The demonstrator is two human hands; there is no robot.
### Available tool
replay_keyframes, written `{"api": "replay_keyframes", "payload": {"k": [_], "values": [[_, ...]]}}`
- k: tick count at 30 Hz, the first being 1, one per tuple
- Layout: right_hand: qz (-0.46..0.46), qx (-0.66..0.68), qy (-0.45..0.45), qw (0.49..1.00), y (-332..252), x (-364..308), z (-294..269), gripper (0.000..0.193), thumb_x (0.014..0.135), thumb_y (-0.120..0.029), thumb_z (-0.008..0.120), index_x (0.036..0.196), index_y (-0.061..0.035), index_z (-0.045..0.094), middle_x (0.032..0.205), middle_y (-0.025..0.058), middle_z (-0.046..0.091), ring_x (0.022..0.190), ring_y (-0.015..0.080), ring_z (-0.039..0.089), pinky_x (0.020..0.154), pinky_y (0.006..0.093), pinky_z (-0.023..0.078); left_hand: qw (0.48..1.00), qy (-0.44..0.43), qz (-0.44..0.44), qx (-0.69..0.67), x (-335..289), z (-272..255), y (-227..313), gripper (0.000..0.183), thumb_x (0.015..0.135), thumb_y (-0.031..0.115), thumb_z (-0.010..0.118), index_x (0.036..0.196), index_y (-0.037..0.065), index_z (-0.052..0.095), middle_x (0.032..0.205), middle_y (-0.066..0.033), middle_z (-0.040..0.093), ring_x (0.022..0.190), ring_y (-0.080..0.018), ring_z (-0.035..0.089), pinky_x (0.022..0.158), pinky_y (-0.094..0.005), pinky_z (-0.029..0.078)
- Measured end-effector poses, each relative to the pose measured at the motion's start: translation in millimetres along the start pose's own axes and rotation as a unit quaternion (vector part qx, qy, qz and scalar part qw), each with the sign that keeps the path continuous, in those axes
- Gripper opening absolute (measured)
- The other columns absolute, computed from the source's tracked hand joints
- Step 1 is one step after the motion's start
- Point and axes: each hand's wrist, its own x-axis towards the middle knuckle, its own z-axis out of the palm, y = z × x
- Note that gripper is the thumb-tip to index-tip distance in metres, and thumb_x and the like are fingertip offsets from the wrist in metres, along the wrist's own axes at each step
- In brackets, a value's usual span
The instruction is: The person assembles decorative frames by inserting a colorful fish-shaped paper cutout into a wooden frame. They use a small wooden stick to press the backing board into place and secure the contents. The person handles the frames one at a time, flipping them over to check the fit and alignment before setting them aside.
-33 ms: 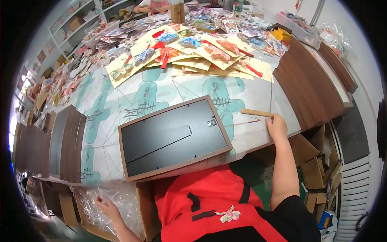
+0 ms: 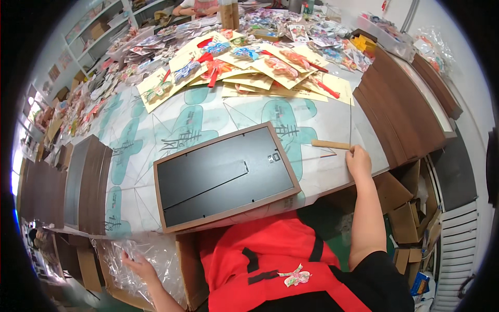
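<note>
A picture frame (image 2: 226, 179) with a brown border lies face down on the table in front of me, its black back and hinged stand showing. My right hand (image 2: 358, 162), fingers closed, grips the end of a flat tan wooden stick (image 2: 330, 144) to the frame's right, above the table's covering. Low on the left, my left hand (image 2: 139, 266) is open, fingers apart, over clear plastic wrapping (image 2: 158, 260) in a cardboard box (image 2: 191, 268) below the table edge. Nothing can be made out in that hand.
Yellow cards (image 2: 288, 91) with colourful ornaments and red tassels lie beyond the frame. Stacks of brown frames stand at the left (image 2: 86, 184) and right (image 2: 400, 109). Loose colourful pieces cover the far table, where another person (image 2: 196, 8) sits. Cardboard boxes (image 2: 408, 221) stand below right.
</note>
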Motion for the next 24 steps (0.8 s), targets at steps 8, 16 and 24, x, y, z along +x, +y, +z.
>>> {"api": "replay_keyframes", "payload": {"k": [8, 16, 24], "values": [[0.05, -0.035, 0.031, 0.998, 20.8, 29.9, 2.7, 0.018, 0.081, -0.011, 0.057, 0.096, -0.0009, 0.06, 0.095, 0.0199, 0.063, 0.089, 0.0374, 0.061, 0.077, 0.0462, 0.048, 0.862, -0.468, 0.035, 0.192, -50.8, 100.6, -50.2, 0.073, 0.081, 0.035, 0.059, 0.141, 0.004, 0.03, 0.147, -0.0221, 0.023, 0.138, -0.0406, 0.014, 0.11, -0.0515, 0.018], [-0.314, 0.046, 0.052, 0.947, -27.0, 18.8, 9.3, 0.021, 0.078, -0.001, 0.06, 0.098, -0.004, 0.059, 0.095, 0.0166, 0.061, 0.094, 0.0342, 0.056, 0.082, 0.0433, 0.044, 0.81, -0.575, 0.061, 0.097, -70.5, 115.9, -98.0, 0.046, 0.087, 0.031, 0.05, 0.123, 0.004, 0.056, 0.128, -0.029, 0.048, 0.122, -0.0394, 0.045, 0.102, -0.04, 0.037], [-0.184, 0.222, -0.05, 0.956, -37.6, 6.7, 3.0, 0.014, 0.086, -0.004, 0.054, 0.099, -0.0007, 0.057, 0.079, 0.0142, 0.059, 0.073, 0.0264, 0.058, 0.067, 0.0351, 0.045, 0.922, -0.357, -0.133, 0.068, 8.9, -9.2, 3.4, 0.025, 0.084, 0.008, 0.05, 0.106, 0.003, 0.06, 0.103, -0.019, 0.064, 0.1, -0.0342, 0.06, 0.084, -0.0412, 0.047]]}}
